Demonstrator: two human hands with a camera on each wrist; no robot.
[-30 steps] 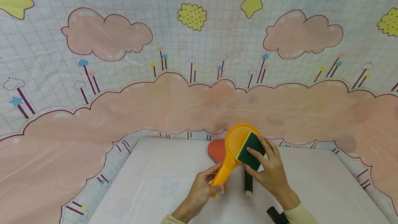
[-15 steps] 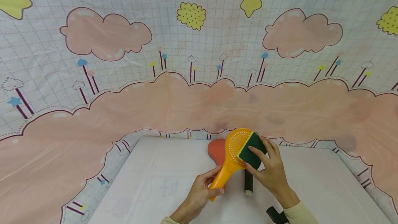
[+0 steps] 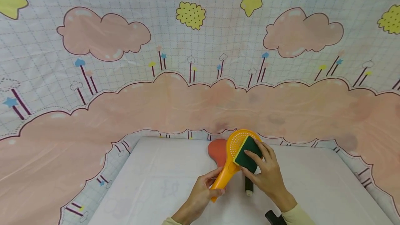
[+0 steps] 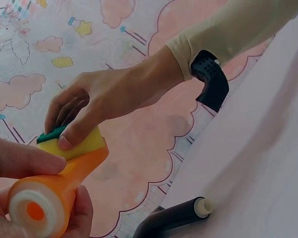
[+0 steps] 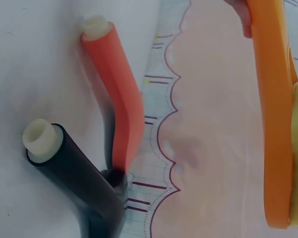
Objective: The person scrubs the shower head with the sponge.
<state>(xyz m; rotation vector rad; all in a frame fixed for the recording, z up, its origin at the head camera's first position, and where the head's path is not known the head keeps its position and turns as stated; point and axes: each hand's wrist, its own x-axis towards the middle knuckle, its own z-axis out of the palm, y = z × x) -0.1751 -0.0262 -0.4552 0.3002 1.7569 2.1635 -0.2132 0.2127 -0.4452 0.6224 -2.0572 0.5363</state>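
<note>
My left hand point(image 3: 201, 190) grips the handle of an orange perforated skimmer point(image 3: 232, 160), which is raised above the white table point(image 3: 150, 183). My right hand point(image 3: 265, 174) holds a green-and-yellow sponge point(image 3: 247, 153) flat against the skimmer's round head. In the left wrist view the thumb presses the sponge's yellow side point(image 4: 77, 144) onto the orange skimmer point(image 4: 54, 191). In the right wrist view the skimmer point(image 5: 275, 114) shows edge-on at the right.
A red-orange utensil point(image 3: 217, 150) and a black-handled utensil point(image 3: 249, 186) lie on the table under the skimmer; both also show in the right wrist view, red point(image 5: 116, 89) and black point(image 5: 74, 181). A cartoon cloud cloth point(image 3: 187, 96) hangs behind.
The sponge and my right hand have slid left and down across the skimmer's head. The skimmer has dipped slightly. My left hand keeps its grip.
</note>
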